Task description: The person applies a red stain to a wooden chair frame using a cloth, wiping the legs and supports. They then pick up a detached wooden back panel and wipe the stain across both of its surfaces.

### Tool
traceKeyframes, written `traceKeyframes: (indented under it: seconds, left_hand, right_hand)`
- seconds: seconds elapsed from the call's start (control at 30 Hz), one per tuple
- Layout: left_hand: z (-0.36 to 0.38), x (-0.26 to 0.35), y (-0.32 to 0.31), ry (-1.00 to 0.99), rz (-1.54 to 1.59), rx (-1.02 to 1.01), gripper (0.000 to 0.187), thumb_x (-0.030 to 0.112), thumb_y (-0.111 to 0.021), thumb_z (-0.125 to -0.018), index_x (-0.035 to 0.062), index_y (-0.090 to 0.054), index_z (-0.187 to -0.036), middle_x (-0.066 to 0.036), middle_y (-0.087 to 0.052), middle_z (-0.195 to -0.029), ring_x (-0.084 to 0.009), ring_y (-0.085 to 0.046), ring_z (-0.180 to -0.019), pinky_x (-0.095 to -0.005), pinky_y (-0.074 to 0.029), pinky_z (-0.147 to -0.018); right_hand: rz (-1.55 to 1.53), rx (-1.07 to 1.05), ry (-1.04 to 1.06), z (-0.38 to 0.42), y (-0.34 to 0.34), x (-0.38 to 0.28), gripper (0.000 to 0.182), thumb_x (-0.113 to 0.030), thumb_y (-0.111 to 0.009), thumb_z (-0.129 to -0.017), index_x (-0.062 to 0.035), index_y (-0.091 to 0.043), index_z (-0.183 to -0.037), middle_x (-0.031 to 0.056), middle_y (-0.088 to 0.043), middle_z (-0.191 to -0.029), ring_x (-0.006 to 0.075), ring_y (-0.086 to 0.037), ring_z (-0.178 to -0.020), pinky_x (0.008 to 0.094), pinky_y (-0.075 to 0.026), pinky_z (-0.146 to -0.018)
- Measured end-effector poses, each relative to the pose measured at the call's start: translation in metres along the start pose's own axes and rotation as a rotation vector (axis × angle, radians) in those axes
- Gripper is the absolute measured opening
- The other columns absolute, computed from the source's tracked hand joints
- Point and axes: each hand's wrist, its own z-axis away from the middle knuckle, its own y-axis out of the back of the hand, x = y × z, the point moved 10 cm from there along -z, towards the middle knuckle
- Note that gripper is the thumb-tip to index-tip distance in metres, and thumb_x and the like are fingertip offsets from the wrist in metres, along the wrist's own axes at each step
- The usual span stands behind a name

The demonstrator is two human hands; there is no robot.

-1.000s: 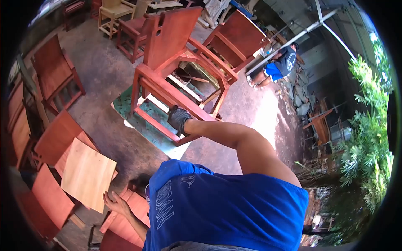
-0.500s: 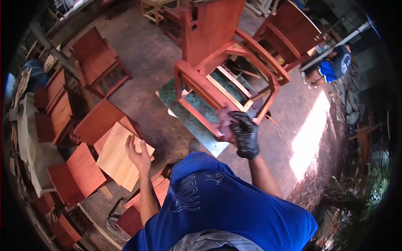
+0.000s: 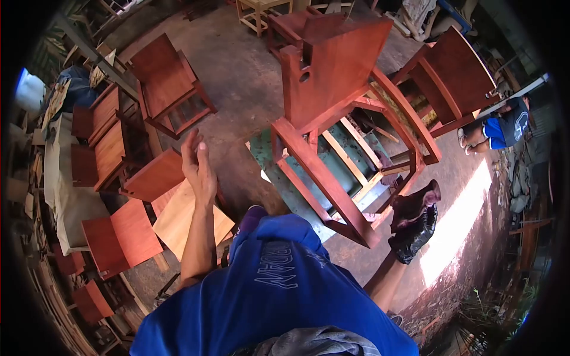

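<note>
A reddish-brown stained wooden chair stands at the middle, over a green-topped board. My right hand, in a black glove, is closed around a purple-stained rag just right of the chair's front. The rag hangs partly over the gloved fingers, and some of them are hidden. My left hand is bare and raised, with its fingers apart and nothing in it. Below and left of it lies a pale unstained wood panel, partly covered by my left forearm.
Several stained chairs stand around, including one at upper left and one at upper right. A person in blue shorts crouches at the right edge. Sunlight falls on the floor at right.
My right hand has swung rightward with the rag, away from the chair's front. My left hand has come off the pale panel and moved forward. The whole view has shifted.
</note>
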Motion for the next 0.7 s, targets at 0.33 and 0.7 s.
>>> traceKeyframes:
  seconds: [0.33, 0.7]
  left_hand:
    - [-0.150, -0.070, -0.029, 0.019, 0.298, 0.015, 0.040, 0.019, -0.054, -0.107, -0.0056, -0.052, -0.139, -0.016, -0.059, -0.136, -0.0254, -0.062, -0.122, -0.0375, -0.046, -0.109]
    - [-0.271, -0.171, -0.034, 0.090, 0.217, -0.291, 0.037, 0.012, -0.061, -0.102, -0.0005, -0.057, -0.137, -0.011, -0.058, -0.134, -0.0203, -0.058, -0.121, -0.0340, -0.045, -0.107]
  right_hand:
    - [0.396, -0.426, 0.930, 0.084, -0.325, -0.076, 0.037, 0.003, -0.072, -0.074, -0.0094, -0.075, -0.109, 0.0121, -0.071, -0.095, 0.0325, -0.067, -0.088, 0.0464, -0.052, -0.072]
    - [0.256, -0.195, 0.391, -0.004, -0.401, -0.142, 0.014, -0.007, -0.059, -0.095, -0.0064, -0.071, -0.102, 0.0096, -0.073, -0.095, 0.0238, -0.070, -0.082, 0.0347, -0.055, -0.073]
